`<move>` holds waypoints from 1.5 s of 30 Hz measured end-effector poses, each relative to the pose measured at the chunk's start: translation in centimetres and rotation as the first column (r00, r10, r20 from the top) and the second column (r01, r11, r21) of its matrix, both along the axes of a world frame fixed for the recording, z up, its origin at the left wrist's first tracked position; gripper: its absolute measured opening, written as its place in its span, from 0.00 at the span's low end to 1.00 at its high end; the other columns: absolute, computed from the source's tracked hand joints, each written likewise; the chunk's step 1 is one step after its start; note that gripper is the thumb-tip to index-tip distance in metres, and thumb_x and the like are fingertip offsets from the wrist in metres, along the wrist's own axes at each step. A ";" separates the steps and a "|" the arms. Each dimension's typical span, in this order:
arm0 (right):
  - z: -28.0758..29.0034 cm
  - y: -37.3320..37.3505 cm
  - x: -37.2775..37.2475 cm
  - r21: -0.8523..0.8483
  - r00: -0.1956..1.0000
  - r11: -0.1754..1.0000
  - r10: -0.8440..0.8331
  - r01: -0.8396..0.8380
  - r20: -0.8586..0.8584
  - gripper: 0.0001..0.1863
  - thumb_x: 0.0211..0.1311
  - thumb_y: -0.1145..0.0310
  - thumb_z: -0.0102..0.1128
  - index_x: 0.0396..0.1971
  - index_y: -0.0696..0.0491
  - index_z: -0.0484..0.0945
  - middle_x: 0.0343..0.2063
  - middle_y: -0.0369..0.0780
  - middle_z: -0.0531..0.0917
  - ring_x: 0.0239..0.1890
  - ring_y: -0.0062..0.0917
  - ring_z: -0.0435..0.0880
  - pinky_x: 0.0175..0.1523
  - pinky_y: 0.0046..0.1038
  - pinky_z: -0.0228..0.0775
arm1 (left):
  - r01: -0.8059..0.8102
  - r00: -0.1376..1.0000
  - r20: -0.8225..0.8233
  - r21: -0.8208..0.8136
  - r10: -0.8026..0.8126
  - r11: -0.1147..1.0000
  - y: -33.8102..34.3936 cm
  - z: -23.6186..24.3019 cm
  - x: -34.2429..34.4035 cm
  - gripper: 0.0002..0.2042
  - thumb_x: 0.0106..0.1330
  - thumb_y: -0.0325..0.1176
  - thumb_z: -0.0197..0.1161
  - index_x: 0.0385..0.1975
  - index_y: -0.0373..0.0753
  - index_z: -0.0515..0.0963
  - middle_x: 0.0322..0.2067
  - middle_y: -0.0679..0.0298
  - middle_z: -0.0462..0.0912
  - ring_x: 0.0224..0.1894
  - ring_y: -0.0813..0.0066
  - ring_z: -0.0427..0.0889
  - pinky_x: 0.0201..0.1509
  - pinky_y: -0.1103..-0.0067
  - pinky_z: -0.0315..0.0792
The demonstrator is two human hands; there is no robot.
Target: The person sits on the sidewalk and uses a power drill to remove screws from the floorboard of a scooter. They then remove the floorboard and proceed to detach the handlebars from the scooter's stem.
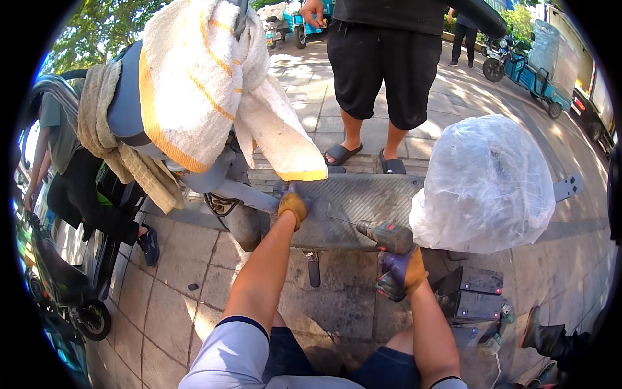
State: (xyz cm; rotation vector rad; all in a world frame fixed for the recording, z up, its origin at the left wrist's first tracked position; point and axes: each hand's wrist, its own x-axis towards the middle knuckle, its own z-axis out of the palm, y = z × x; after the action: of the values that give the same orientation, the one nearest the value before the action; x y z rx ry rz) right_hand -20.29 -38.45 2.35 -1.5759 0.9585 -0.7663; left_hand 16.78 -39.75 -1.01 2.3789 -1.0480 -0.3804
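Observation:
A cordless drill lies across my right hand, whose gloved fingers are wrapped round its grip. Its chuck points left, over the near edge of the ribbed grey footboard of a scooter. My left hand, in a yellow and purple glove, rests at the footboard's left end, beside the scooter's grey frame tube. The back of that hand hides most of its fingers, so what they hold, if anything, does not show. A kickstand hangs below the footboard's near side.
White towels drape over the scooter's front. A plastic-wrapped bulky thing sits at the footboard's right end. Black battery-like blocks stand on the paving by my right knee. A person in black shorts stands opposite; another scooter is at left.

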 end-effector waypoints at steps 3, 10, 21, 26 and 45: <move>1.6 1.1 1.3 0.049 1.000 0.999 0.018 -0.019 0.025 0.14 0.52 0.74 0.67 0.41 0.58 0.87 0.27 0.38 0.86 0.27 0.19 0.81 0.32 0.29 0.74 | 0.006 0.999 -0.044 0.012 -0.005 1.000 1.4 -2.0 1.4 0.37 0.62 0.41 0.68 0.71 0.33 0.65 0.74 0.46 0.60 0.75 0.51 0.61 0.77 0.67 0.61; 6.1 2.3 5.7 0.026 0.985 0.999 -0.030 0.026 0.168 0.14 0.56 0.75 0.66 0.43 0.61 0.85 0.30 0.38 0.87 0.28 0.18 0.82 0.34 0.25 0.75 | 0.149 0.922 0.335 0.161 -0.196 0.976 0.6 -6.8 0.2 0.36 0.65 0.43 0.64 0.72 0.35 0.65 0.77 0.49 0.54 0.75 0.50 0.61 0.77 0.68 0.61; 9.2 -1.1 17.3 -0.404 0.928 0.863 0.173 -0.304 -0.329 0.14 0.58 0.69 0.68 0.44 0.55 0.84 0.38 0.45 0.89 0.41 0.36 0.88 0.48 0.34 0.77 | 0.325 0.829 0.319 0.391 -0.458 0.861 2.0 -1.3 -1.4 0.31 0.71 0.40 0.55 0.73 0.34 0.63 0.77 0.47 0.54 0.77 0.50 0.57 0.78 0.66 0.54; 7.5 -1.6 19.7 -0.378 0.937 0.867 0.239 -0.324 -0.253 0.14 0.57 0.70 0.67 0.45 0.54 0.84 0.38 0.45 0.88 0.42 0.38 0.87 0.48 0.35 0.77 | 0.360 0.833 0.269 0.398 -0.483 0.844 1.6 -2.6 -0.2 0.33 0.72 0.41 0.54 0.74 0.31 0.61 0.78 0.44 0.52 0.79 0.47 0.53 0.81 0.64 0.49; 6.7 -2.7 20.5 -0.415 0.935 0.859 0.180 -0.300 -0.304 0.16 0.55 0.69 0.69 0.45 0.54 0.84 0.39 0.47 0.89 0.45 0.40 0.88 0.51 0.35 0.77 | 0.294 0.825 0.364 0.375 -0.432 0.879 1.0 -3.2 -0.7 0.32 0.73 0.44 0.55 0.73 0.34 0.64 0.77 0.44 0.53 0.79 0.45 0.53 0.79 0.63 0.53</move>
State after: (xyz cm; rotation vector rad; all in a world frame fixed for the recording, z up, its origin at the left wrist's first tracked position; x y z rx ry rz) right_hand 0.19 -41.14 9.07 -2.2078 0.7675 -0.6458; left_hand 16.11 -38.75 -4.21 2.5941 -1.7930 -0.1374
